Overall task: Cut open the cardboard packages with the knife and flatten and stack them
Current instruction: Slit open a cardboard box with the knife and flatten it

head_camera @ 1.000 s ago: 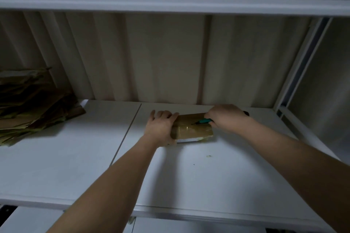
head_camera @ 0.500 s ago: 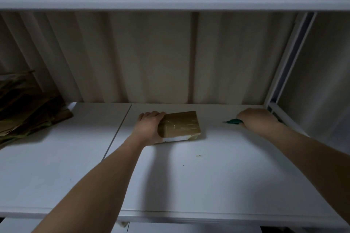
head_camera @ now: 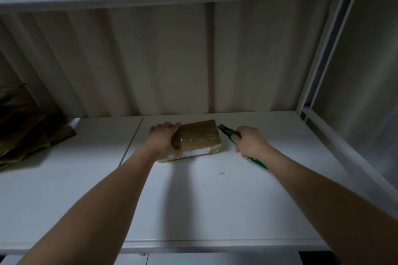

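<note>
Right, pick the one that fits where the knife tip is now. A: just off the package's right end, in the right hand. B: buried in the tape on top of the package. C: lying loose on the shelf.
A: the right hand grips the green knife, its tip beside the right end of the package, which the left hand holds.

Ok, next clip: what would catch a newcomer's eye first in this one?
Probably the brown taped cardboard package at the back middle of the white shelf, gripped at its left end by the left hand. Just right of it, the right hand holds a green knife with its tip pointing at the package's right end. At the far left edge lies a dark pile of flattened cardboard.
</note>
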